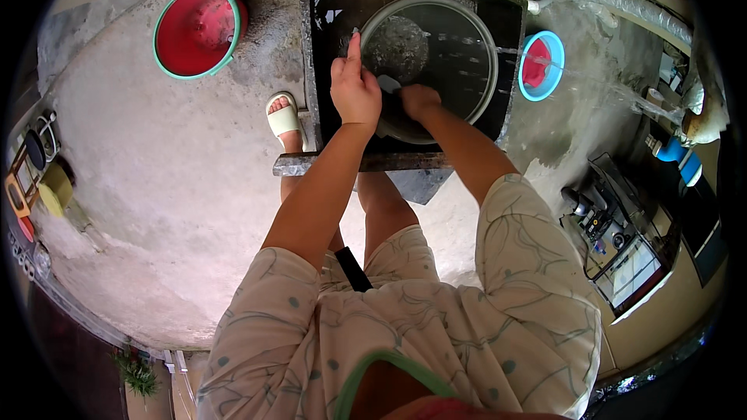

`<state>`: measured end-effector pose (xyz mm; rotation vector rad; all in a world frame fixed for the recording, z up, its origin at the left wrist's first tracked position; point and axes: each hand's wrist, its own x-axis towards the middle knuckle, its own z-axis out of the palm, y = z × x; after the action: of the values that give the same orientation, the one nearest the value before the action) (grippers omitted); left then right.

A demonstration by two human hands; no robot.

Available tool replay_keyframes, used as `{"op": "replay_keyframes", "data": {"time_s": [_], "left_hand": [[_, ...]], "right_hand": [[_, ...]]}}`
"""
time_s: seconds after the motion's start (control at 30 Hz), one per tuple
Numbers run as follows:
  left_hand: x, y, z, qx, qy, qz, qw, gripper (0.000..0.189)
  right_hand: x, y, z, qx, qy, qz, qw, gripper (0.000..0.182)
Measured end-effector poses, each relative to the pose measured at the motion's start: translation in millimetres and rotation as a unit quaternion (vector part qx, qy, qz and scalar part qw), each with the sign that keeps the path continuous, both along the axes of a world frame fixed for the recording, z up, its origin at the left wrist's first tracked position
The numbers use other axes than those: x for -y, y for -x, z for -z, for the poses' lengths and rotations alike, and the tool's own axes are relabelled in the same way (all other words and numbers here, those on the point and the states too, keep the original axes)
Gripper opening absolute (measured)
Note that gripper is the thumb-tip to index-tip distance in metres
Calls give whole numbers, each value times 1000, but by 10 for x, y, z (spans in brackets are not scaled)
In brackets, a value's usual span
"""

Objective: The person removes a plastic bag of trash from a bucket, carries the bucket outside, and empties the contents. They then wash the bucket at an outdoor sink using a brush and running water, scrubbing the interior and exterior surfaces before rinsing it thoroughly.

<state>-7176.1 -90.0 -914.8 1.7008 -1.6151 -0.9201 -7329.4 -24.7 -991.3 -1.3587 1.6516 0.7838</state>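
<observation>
A wide round metal basin [494, 79] with water in it sits in a dark stone sink [306, 41]. My left hand [357, 90] lies over the basin's left rim with the index finger stretched out; whether it grips the rim is hidden. Inside the lower left of the basin, my right hand [421, 100] is curled around something, and a pale grey flat piece [388, 83] sticks out toward my left hand. What that piece belongs to is unclear. From the right, a thin jet of water [575, 73] crosses over the sink's edge into the basin.
A red tub with a green rim [198, 32] stands on the concrete floor at left. Right of the sink is a light-blue basin [557, 67] with something red inside. Wrapped pipes [630, 6] run along the back. A stone ledge [297, 164] fronts the sink.
</observation>
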Motion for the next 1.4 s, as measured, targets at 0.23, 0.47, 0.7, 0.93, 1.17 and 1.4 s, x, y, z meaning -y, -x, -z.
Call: {"op": "replay_keyframes", "data": {"time_s": [0.23,0.47,0.7,0.93,1.17,1.4], "left_hand": [[46,9,-10,-2,-14,-10,1000,64],[99,50,-66,42,-38,37,998,67],[225,42,-97,58,-58,107,991,67],[237,18,-69,35,-39,92,994,64],[253,22,-108,25,-42,97,994,66],[254,-6,-82,41,-44,114,992,66]], "right_hand": [[467,498,-132,-172,53,-134,974,23],[76,15,-44,95,-97,33,990,31],[872,537,-565,-139,-6,-27,990,25],[1040,219,-751,-72,284,-362,885,22],[809,794,-1597,-180,177,-203,946,28],[1107,542,-2007,-133,256,-292,912,23]]}}
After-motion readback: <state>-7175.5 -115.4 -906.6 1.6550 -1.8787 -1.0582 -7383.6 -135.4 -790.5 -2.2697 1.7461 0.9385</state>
